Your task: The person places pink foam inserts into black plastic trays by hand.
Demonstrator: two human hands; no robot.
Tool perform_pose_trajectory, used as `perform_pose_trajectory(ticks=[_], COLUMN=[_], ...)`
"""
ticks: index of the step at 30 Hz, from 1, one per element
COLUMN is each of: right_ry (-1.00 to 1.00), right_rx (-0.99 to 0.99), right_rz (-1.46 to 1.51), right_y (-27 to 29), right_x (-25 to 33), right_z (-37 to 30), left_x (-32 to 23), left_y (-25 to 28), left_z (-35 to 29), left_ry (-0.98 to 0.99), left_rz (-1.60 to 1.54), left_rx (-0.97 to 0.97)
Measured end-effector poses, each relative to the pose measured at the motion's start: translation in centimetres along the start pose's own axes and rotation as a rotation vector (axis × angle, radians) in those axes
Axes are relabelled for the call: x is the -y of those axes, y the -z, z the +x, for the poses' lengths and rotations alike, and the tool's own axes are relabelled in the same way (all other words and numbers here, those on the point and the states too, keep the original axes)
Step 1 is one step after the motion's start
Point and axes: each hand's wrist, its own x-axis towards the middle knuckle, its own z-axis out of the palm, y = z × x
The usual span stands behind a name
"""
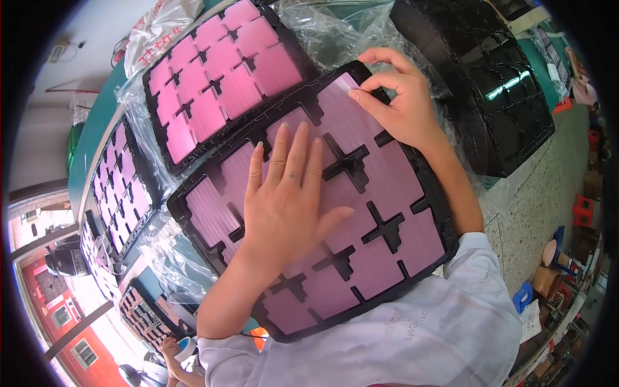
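A black moulded tray (445,222) leans against my body, its compartments filled with flat pink pieces (393,174) around black cross-shaped dividers. My left hand (284,187) lies flat on the pink pieces near the tray's middle, fingers stretched out and thumb spread. At the far right corner, my right hand (403,100) pinches the edge of a pink corner piece (340,90) between thumb and fingers. Its index finger reaches to the tray rim. Just beyond stands another black tray of brighter pink pieces (277,64).
Clear plastic wrap (335,32) lies around the trays. Glossy black trays (477,77) stand at the far right. Another filled tray (151,180) sits on the left. At lower left, another person's hand (171,351) is by a light-blue ring (186,348). A red stool (582,209) stands right.
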Motion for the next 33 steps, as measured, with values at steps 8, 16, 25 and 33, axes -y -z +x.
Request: perform_pose_trajectory(ticks=[8, 16, 25, 33], right_ry=[0.077, 0.016, -0.452, -0.162], right_rx=[-0.030, 0.121, 0.599, 0.481], right_rz=[0.182, 0.619, 0.372, 0.112], right_y=[0.6, 3.0, 11.0, 12.4], right_x=[-0.4, 3.9, 8.8, 9.8], right_z=[-0.3, 0.8, -7.0, -12.3], left_x=[3.8, 5.1, 6.4, 5.9], left_y=[1.2, 5.6, 5.7, 6.2], left_z=[2.7, 11.0, 8.0, 6.8], left_ry=[-0.092, -0.257, -0.368, -0.392], left_rz=[-0.237, -0.825, -1.066, -1.047], left_rx=[-0.270, 0.110, -0.018, -0.091])
